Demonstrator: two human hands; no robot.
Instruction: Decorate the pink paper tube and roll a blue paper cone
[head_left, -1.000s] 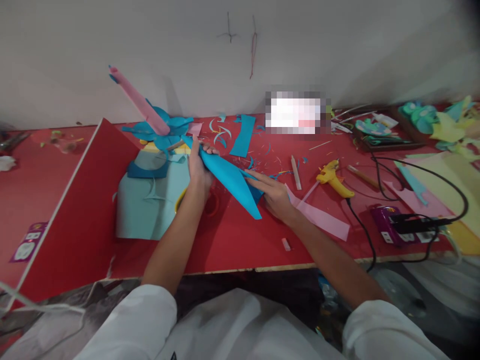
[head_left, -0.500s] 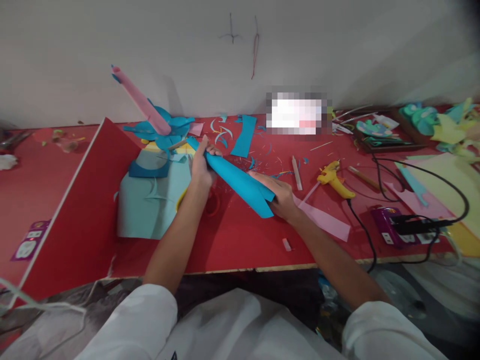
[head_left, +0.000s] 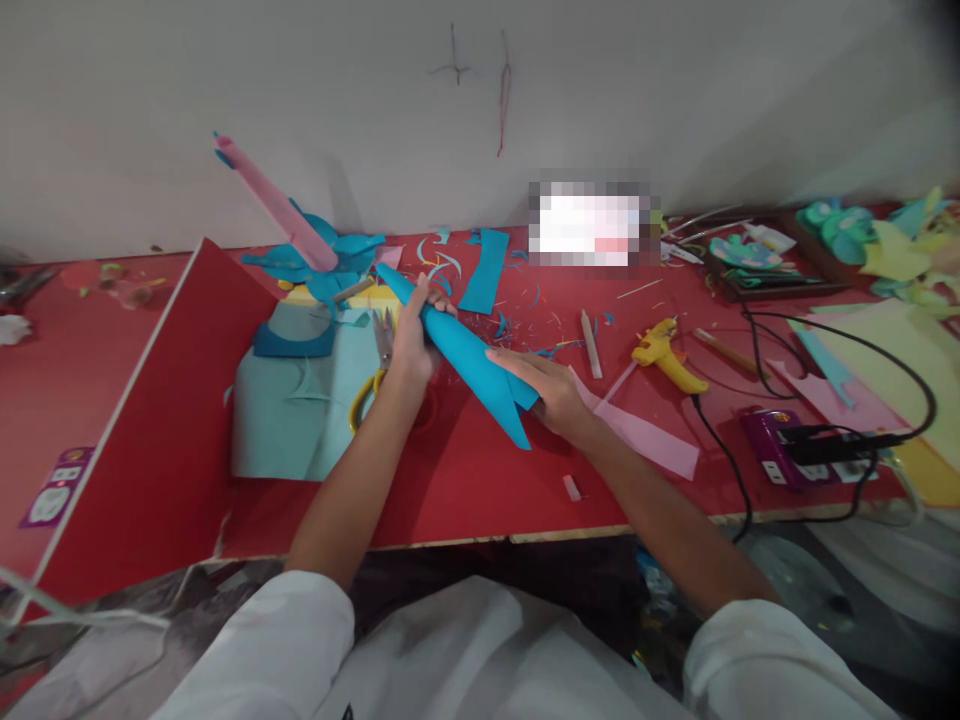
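Between my hands is a sheet of blue paper (head_left: 474, 362) rolled into a slanted cone, its narrow tip at the upper left and its wide end at the lower right. My left hand (head_left: 417, 328) is wrapped round the roll near the tip. At the wide end my right hand (head_left: 551, 388) grips the overlapping edge, thumb side on top; some of its fingers are hidden behind the paper. Scissors with yellow handles (head_left: 367, 398) lie beside my left wrist, partly covered by it. Under them is a pale blue-green sheet (head_left: 281, 440).
A pink paper tube on blue petals (head_left: 281, 210) stands at the back left. A red upright panel (head_left: 161, 430) is at the left. To the right lie a yellow glue gun (head_left: 667, 358), a glue stick (head_left: 591, 345), a pink strip (head_left: 645, 440) and a purple power socket (head_left: 780, 450) with cables.
The blue paper is rolled tighter into a cone, its lower edge now ending in a point. My left hand has shifted slightly right, uncovering the scissors. My right hand has moved a little left.
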